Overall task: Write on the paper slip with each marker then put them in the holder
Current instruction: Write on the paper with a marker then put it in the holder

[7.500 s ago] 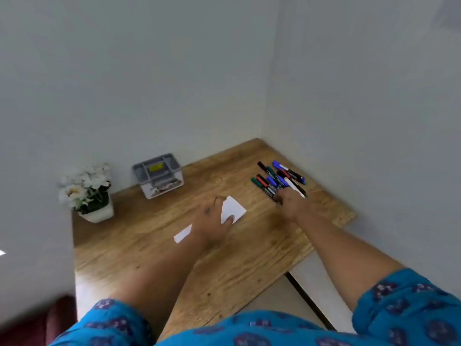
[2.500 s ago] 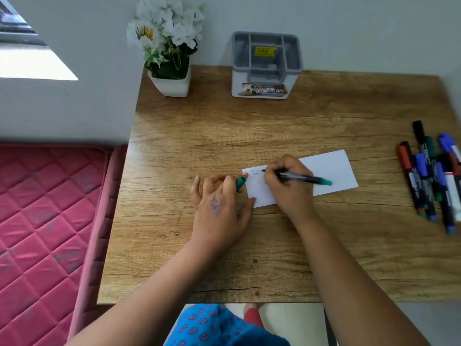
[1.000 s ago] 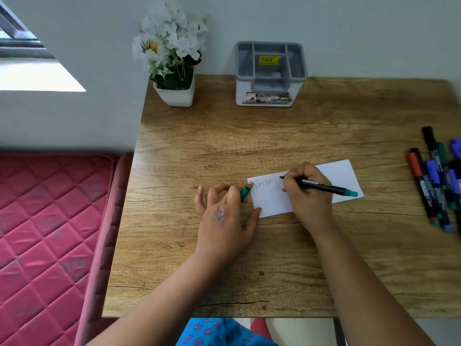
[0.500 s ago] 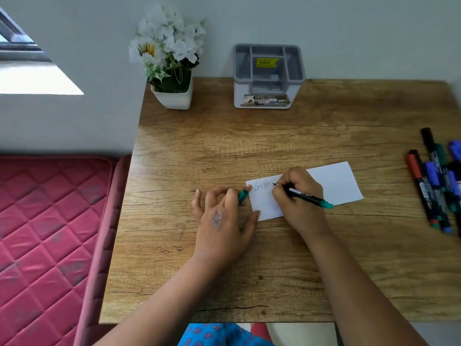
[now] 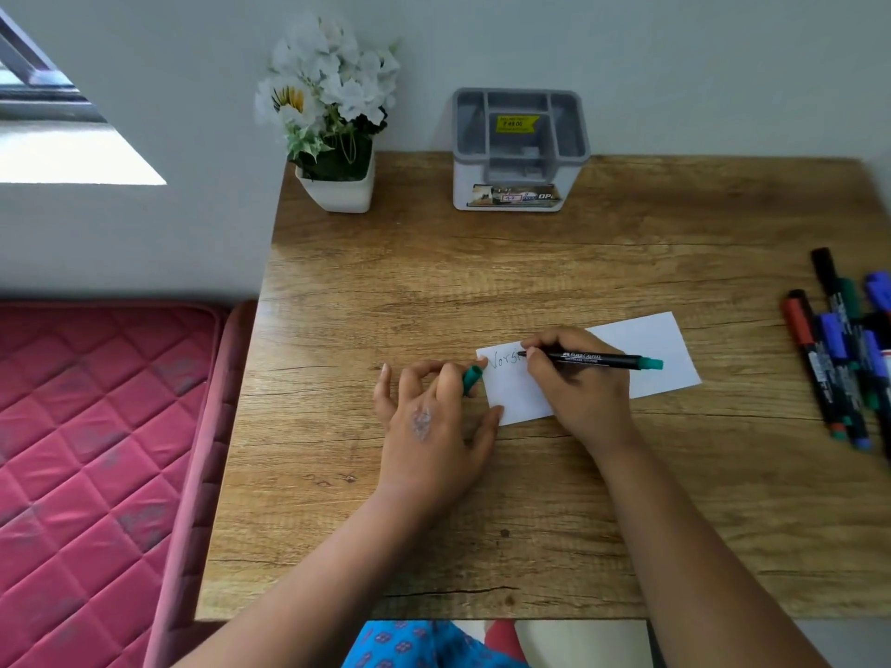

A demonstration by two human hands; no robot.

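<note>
The step in hand looks like the writing one, with the first marker: the right hand (image 5: pixel 586 397) pinches a black-barrelled marker with a green end (image 5: pixel 590 359) between thumb and curled fingers, its tip down on the white rectangular paper slip (image 5: pixel 641 347), just past a few faint green letters near the slip's left end. The marker lies almost level, its long axis running left to right across the slip, tip pointing left and green butt pointing right. The left hand (image 5: pixel 431 426) rests on the wooden table (image 5: pixel 482 262), thumb on the slip's near-left corner, its fingers curled round the green marker cap (image 5: pixel 471 378). The next move, I judge, calls for finishing the word, recapping, then carrying the marker to the grey compartmented plastic holder (image 5: pixel 520 151) at the table's far edge. The other loose markers (image 5: pixel 839 359) lie bunched at the right edge.
</note>
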